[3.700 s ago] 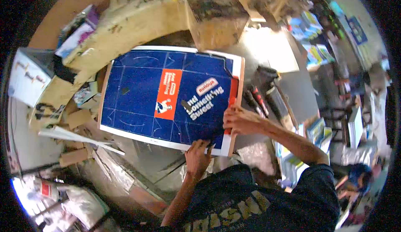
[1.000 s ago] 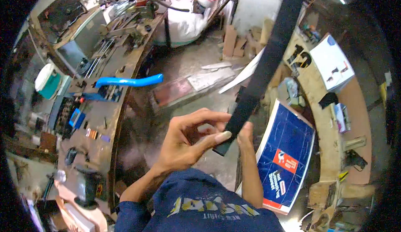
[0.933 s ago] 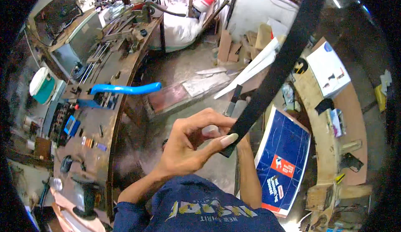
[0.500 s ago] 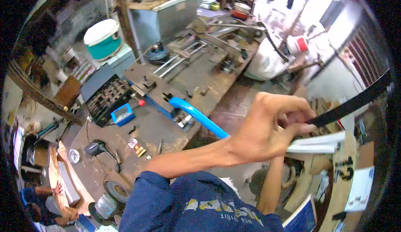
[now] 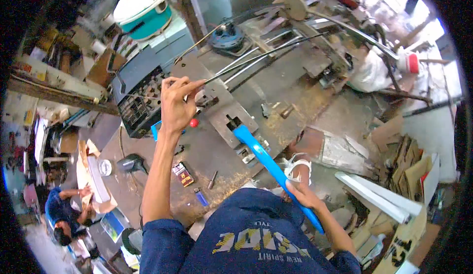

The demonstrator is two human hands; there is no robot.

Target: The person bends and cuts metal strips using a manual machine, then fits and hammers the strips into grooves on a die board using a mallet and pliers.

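A thin black strip is pinched at its end between the fingertips of my left hand, raised above the metal machine block on the bench. The strip runs up and right from there, edge-on, over the metal rods. My right hand is closed round the lower part of a long blue handle. This handle slopes from a slot in the machine block past the bench's front edge. Some right-hand fingers are hidden behind the handle.
On the bench lie a red-and-yellow packet, a blue lighter and a dark tool. A black case stands beside the block. Another person is at the lower left. White strips lie at the right.
The view has turned toward the bench. My left hand has carried the black strip from above the floor to over the bench. My right hand now holds the blue handle; the blue-and-red board is out of view.
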